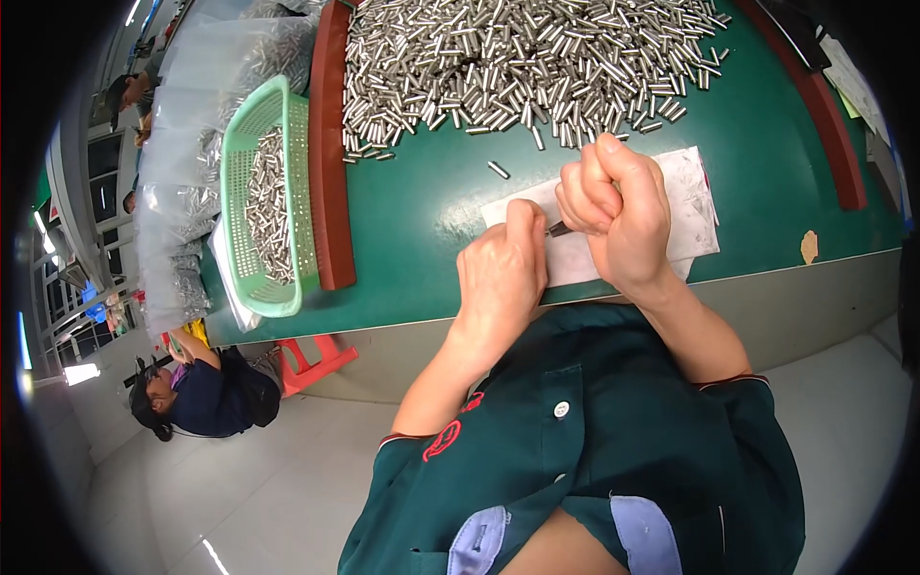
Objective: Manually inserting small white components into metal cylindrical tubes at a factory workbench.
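Both my hands are closed above a white sheet (704, 225) with dark smudges on the green tabletop. My left hand (503, 268) has its thumb and fingers pinched together; what they hold, if anything, is hidden. Just right of it, my right hand (623, 206) is curled like a fist. A small dark pointed piece (559, 229) shows between the two hands, at the lower edge of my right hand's fingers. Its kind is too hidden to tell. A single short metal pin (498, 170) lies apart on the table, beyond my left hand.
A large heap of metal pins (517, 62) covers the far table. Red-brown rails (333, 172) border the work surface left and right. Beyond the left rail stand a green plastic basket (302, 244) of pins and several clear bags (187, 125). A person (211, 388) sits at the left near a red stool (321, 364).
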Tool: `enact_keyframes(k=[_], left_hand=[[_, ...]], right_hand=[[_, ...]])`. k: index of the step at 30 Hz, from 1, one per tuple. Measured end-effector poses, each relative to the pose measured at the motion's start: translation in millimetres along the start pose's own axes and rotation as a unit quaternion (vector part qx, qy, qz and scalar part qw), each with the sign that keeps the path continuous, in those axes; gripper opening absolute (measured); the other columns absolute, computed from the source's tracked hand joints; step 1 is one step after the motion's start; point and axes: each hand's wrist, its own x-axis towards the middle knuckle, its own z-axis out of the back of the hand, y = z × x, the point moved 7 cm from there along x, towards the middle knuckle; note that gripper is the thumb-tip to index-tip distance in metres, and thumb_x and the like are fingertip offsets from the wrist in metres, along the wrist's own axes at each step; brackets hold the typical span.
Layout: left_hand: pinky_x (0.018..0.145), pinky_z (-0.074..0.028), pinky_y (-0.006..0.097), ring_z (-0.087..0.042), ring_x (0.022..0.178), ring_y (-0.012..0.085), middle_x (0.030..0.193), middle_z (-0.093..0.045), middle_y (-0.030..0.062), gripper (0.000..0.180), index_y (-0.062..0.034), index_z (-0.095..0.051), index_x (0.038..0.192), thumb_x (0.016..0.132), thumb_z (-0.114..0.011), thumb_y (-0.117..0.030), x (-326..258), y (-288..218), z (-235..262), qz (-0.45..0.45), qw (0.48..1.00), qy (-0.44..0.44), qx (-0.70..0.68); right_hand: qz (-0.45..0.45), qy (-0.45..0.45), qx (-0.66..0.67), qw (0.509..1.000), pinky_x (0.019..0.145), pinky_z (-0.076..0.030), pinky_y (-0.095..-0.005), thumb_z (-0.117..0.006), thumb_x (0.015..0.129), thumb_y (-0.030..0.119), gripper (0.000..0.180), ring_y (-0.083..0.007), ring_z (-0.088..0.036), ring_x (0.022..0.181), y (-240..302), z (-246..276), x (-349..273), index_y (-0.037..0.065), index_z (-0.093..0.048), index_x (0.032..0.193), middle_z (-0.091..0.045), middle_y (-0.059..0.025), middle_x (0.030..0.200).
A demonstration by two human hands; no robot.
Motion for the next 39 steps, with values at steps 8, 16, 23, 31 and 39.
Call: enact_keyframes(k=[8, 16, 23, 31, 39], left_hand=[[0.044, -0.038, 0.035, -0.049, 0.045, 0.0259, 0.051, -0.048, 0.0085, 0.015, -0.0037, -0.048, 0.080, 0.075, -0.061, -0.009, -5, 7, 8, 0.032, 0.995, 0.051, -0.073], [0.043, -0.037, 0.032, -0.048, 0.044, 0.0235, 0.050, -0.048, 0.0084, 0.013, -0.0022, -0.050, 0.071, 0.072, -0.063, -0.005, -9, 12, 6, 0.040, 0.992, -0.002, -0.118], [0.043, -0.036, 0.032, -0.046, 0.044, 0.0225, 0.050, -0.047, 0.0085, 0.013, -0.0015, -0.052, 0.067, 0.070, -0.064, -0.004, -9, 11, 7, 0.034, 0.991, -0.022, -0.124], [0.043, -0.036, 0.032, -0.046, 0.044, 0.0229, 0.051, -0.047, 0.0088, 0.011, -0.0012, -0.053, 0.067, 0.069, -0.064, -0.003, -8, 12, 8, 0.031, 0.990, -0.030, -0.132], [0.044, -0.037, 0.031, -0.047, 0.044, 0.0227, 0.051, -0.049, 0.0093, 0.012, -0.0005, -0.053, 0.063, 0.067, -0.065, -0.002, -6, 15, 8, 0.057, 0.986, -0.021, -0.154]], right_hand=[[0.010, 0.007, 0.046, 0.999, 0.040, -0.017, -0.0242, -0.028, 0.089, 0.023, 0.040, -0.0080, -0.015, 0.040, -2, 7, 0, 0.013, -0.025, 0.050, -0.025, 0.0025, 0.041], [-0.008, 0.009, 0.057, 0.998, 0.040, -0.017, -0.0243, -0.027, 0.088, 0.024, 0.040, -0.0082, -0.015, 0.040, -4, 7, 0, 0.014, -0.025, 0.050, -0.024, 0.0029, 0.041], [-0.009, 0.014, 0.064, 0.998, 0.040, -0.016, -0.0242, -0.027, 0.088, 0.024, 0.039, -0.0080, -0.014, 0.040, -4, 7, 0, 0.014, -0.025, 0.050, -0.024, 0.0031, 0.041], [-0.013, 0.021, 0.056, 0.998, 0.040, -0.016, -0.0241, -0.027, 0.088, 0.024, 0.040, -0.0080, -0.014, 0.040, -4, 6, 2, 0.014, -0.024, 0.050, -0.024, 0.0029, 0.041], [0.024, 0.004, 0.029, 0.999, 0.039, -0.016, -0.0225, -0.034, 0.088, 0.018, 0.040, -0.0055, -0.022, 0.042, -2, -1, 0, 0.010, -0.026, 0.049, -0.023, 0.0039, 0.045]])
